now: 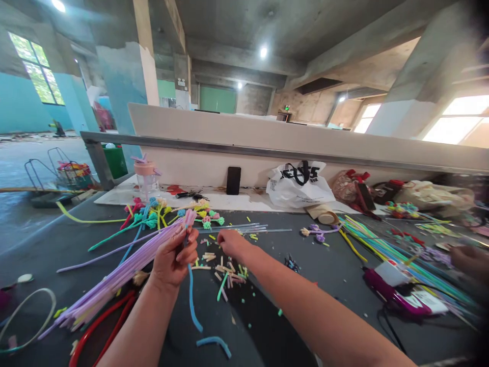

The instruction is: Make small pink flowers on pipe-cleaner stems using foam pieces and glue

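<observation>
My left hand [178, 255] is closed round a blue pipe cleaner [193, 303], whose lower end hangs below the fingers. Behind that hand, a bundle of lilac pipe cleaners [122, 272] lies slantwise, its pinkish tips showing above my fingers. My right hand [233, 243] reaches down to the dark table just beyond the short cut pieces [229, 270]. Its fingers are curled together, and anything between them is hidden. A short bent blue piece [214, 342] lies nearer me. Red tool handles [120, 318] show beside my left forearm.
Fluffy coloured pipe-cleaner shapes [153, 214] and clear sticks [263, 228] lie further back. A phone [234, 181] leans on the partition beside a white bag [300, 186]. At right are a purple corded device [393, 295], long stems [382, 244] and another person's hand [469, 260].
</observation>
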A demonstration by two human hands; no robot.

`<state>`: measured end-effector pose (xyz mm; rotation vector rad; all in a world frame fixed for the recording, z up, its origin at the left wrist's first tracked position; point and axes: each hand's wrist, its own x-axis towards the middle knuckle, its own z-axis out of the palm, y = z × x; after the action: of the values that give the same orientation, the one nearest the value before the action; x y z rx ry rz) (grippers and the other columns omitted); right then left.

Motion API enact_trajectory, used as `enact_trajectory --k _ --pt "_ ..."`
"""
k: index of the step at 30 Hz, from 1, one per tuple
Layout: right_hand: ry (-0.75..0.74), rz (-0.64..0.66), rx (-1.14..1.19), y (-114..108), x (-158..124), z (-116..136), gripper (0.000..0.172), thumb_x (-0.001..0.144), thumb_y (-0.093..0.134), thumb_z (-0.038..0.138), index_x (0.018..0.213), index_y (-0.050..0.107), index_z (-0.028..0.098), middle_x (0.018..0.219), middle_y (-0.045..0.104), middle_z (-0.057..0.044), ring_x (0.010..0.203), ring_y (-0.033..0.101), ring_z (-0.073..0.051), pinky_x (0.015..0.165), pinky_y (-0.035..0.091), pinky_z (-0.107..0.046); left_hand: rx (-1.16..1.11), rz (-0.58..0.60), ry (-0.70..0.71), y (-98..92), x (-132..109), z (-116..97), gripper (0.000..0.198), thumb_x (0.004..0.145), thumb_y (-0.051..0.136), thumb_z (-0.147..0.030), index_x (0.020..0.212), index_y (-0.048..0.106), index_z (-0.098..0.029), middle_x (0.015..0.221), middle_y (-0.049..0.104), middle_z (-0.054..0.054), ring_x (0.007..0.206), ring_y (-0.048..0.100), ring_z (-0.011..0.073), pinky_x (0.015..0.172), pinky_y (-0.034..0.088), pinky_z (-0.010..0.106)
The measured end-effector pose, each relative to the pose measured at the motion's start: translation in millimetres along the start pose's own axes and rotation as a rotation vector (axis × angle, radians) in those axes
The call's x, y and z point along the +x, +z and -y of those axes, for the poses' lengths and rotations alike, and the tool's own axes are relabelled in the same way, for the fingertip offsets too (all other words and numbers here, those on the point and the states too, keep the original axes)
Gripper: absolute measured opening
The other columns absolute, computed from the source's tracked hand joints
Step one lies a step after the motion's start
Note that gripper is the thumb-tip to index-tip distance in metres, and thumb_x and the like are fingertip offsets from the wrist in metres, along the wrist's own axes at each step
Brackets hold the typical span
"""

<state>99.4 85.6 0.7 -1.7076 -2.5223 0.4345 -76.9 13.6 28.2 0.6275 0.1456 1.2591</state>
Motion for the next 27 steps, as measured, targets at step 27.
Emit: enact_trajectory --k 27 --pt "-0.209 -0.087 -0.066 -2 -112 2 0.022 0.079 0.047 0.015 0.096 0.058 0.022 0.097 0.060 -0.004 0.087 0.058 -0.018 0.073 0.040 -0.025 0.254 -0.045 -0.202 4.4 3 25 0.010 0.076 0.057 -0.020 0.078 0.048 -0.016 0.066 0.051 -0.003 0.031 0.027 -0.0040 0.032 0.019 0.011"
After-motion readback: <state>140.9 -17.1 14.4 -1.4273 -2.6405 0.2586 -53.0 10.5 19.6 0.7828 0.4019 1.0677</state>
